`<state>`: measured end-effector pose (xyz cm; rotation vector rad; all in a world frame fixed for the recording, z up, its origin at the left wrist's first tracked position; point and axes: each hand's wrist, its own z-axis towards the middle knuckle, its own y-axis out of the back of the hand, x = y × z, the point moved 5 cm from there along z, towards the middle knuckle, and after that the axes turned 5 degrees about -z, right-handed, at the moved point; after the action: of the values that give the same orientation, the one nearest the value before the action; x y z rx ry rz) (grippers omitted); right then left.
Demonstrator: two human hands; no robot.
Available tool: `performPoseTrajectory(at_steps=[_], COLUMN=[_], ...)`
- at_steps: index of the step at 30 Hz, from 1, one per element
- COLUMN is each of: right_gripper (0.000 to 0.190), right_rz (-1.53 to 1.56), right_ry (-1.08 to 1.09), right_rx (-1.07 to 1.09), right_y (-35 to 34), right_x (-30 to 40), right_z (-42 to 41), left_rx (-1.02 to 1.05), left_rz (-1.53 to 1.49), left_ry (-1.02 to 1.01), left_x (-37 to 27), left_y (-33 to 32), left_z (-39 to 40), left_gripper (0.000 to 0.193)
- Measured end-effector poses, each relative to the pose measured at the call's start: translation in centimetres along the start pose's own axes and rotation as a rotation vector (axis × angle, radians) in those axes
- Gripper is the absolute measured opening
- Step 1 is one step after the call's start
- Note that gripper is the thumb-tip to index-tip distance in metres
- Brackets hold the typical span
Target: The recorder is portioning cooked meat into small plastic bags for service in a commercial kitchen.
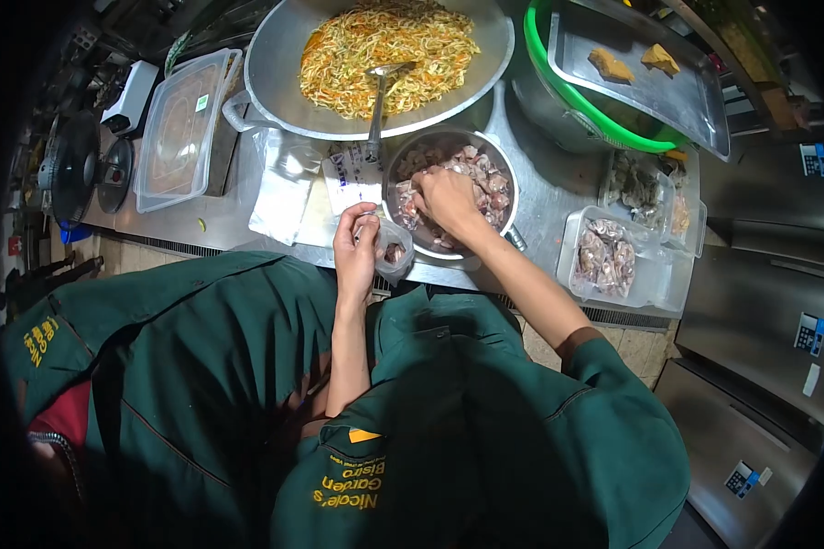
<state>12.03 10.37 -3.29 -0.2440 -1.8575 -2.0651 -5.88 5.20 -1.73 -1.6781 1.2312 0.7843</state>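
Note:
My right hand (446,199) reaches into a round metal pot (513,206) of raw meat pieces (489,180); its fingertips are among the pieces, and whether they grip one cannot be told. Just left of the pot, my left hand (358,237) pinches the rim of a small clear plastic bag (395,252) with some meat inside. Flat plastic bags (285,185) and a printed plastic packet (352,175) lie on the steel counter to the left. Behind the pot stands a large metal wok (268,113) of shredded noodles and vegetables (384,58), with a metal utensil (378,110) resting in it.
Lidded plastic containers (178,130) and a fan (75,171) stand at left. A green-rimmed tub (542,75) bears a metal tray (632,96) at back right. Plastic boxes of bagged meat (604,257) sit at right. Another person in green (213,343) is close on my left.

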Motion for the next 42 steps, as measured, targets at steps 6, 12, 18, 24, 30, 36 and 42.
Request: performPoseTrajectory(at_steps=[6, 12, 18, 24, 30, 36, 42], right_gripper=[0.018, 0.016, 0.021, 0.02, 0.023, 0.025, 0.022], right_rz=[0.069, 0.837, 0.557, 0.45, -0.008, 0.047, 0.529], right_ry=[-0.021, -0.258, -0.039, -0.183, -0.124, -0.066, -0.126], right_rx=[0.066, 0.315, 0.466, 0.344, -0.095, 0.019, -0.047], right_y=[1.2, 2.7, 1.7, 5.6, 1.1, 0.2, 4.0], right_x=[0.4, 2.3, 6.1, 4.1, -2.1, -2.2, -2.2], right_z=[0.0, -3.5, -6.2, -3.1, 2.4, 3.5, -0.4], left_rx=[-0.016, -0.03, -0.001, 0.055, -0.005, -0.039, -0.084], left_rz=[-0.001, -0.046, -0.026, -0.079, -0.046, -0.03, 0.017], left_ry=[0.015, 0.015, -0.008, 0.003, -0.023, -0.023, -0.083], left_x=[0.2, 0.7, 0.3, 0.7, 0.5, 1.0, 2.2], left_y=[0.6, 0.1, 0.1, 0.5, 0.4, -0.8, -1.3], left_z=[0.1, 0.7, 0.8, 0.6, -0.1, -1.6, -2.2], left_gripper=[0.019, 0.017, 0.009, 0.009, 0.01, 0.009, 0.013])
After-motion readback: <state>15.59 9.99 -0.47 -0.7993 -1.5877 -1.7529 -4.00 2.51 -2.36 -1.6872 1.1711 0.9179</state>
